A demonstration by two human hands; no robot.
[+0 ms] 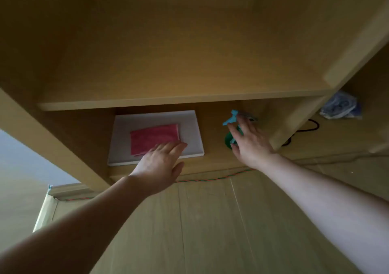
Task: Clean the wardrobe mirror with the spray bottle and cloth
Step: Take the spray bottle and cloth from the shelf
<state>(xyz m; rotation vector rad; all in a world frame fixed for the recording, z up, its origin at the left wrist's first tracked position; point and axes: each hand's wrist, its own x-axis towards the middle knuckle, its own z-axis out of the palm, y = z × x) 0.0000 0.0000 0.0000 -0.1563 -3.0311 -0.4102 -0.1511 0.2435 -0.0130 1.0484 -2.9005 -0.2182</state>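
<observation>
A: How many things?
B: One pink cloth [154,137], folded, on one white board [189,126]; one green spray bottle [228,140] with a pale blue trigger, upright beside the board on the low shelf [210,157].
A: The hands?
B: Both arms reach forward. Left hand [162,165] — grip flat, fingertips at the cloth's near corner. Right hand [249,141] — grip spread against the bottle.

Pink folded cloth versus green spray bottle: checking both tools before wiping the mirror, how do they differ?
The pink folded cloth lies flat on a white board; the green spray bottle with a pale blue trigger stands on the wooden shelf. The left hand reaches the cloth's corner; the right hand spreads around the bottle. Both share one shelf.
</observation>
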